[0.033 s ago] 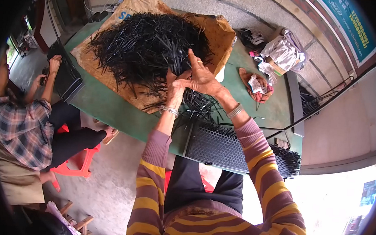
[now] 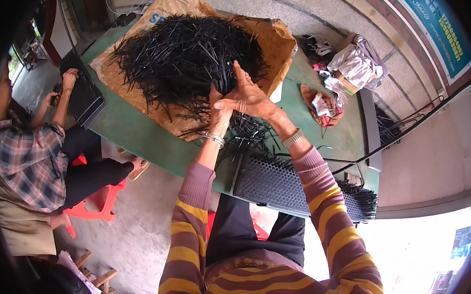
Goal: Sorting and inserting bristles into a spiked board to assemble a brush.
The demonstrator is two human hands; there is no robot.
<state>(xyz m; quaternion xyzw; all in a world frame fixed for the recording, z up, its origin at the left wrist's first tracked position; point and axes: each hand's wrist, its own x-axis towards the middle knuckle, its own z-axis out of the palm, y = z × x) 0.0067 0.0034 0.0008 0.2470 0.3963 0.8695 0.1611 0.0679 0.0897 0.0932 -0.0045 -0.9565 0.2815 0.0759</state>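
A large heap of thin black strips (image 2: 171,53) lies on an opened brown sack (image 2: 275,48) on the green table. At the heap's near edge, my two hands meet around an upright bunch of these strips (image 2: 224,78). My left hand (image 2: 219,110) is at the bunch's left, its thumb up against it and its other fingers mostly hidden. From the right, my right hand (image 2: 251,98) closes on the bunch, one finger stretched up along it and the thumb crossing over my left hand. Below my right forearm sits a dark perforated block (image 2: 276,182) with black bristles along its far side.
Loose strips (image 2: 252,132) lie between the heap and the block. Cloths (image 2: 351,65) and a reddish bag (image 2: 321,106) are on the table's right. A thin dark rod (image 2: 401,137) slants across the right. At left, a seated co-worker (image 2: 30,157) handles a similar dark bristled block (image 2: 81,93).
My right hand has shifted very slightly left, with its fingers still against the bunch of strips. Everything else looks the same.
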